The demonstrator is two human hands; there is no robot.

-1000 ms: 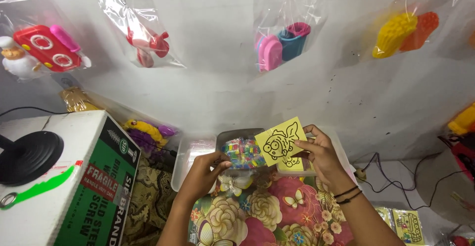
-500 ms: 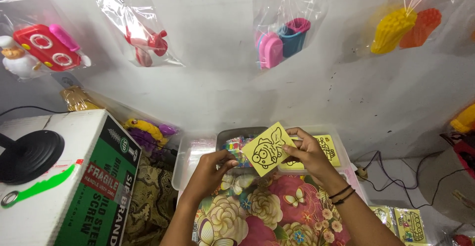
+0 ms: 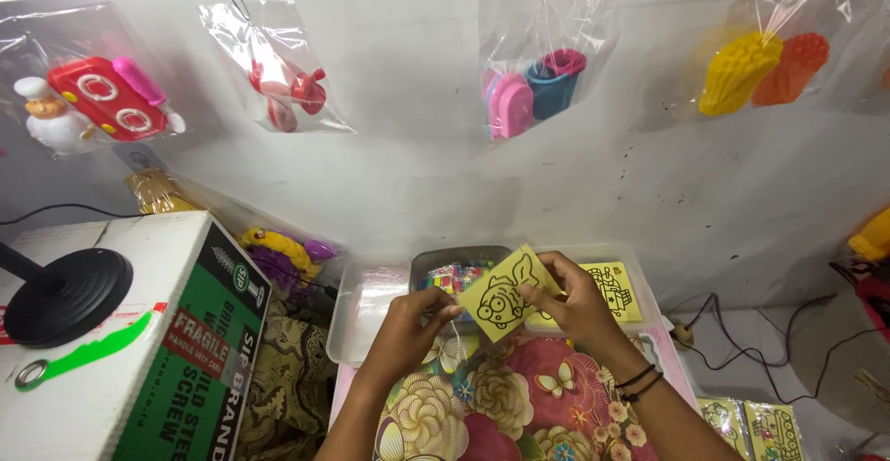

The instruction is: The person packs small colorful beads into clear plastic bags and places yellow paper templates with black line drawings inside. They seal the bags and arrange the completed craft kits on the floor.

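Both hands pinch one yellow card (image 3: 502,294) above the clear trays (image 3: 363,317), the left hand (image 3: 410,325) at its lower corner, the right hand (image 3: 567,300) at its right edge; it stands diamond-wise, fish drawing facing the camera; four toy bags (image 3: 547,72) hang behind.

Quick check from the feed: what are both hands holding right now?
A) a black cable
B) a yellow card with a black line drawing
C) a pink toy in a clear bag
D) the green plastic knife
B: the left hand and the right hand pinch a yellow card with a black cartoon drawing between them, above the clear trays.
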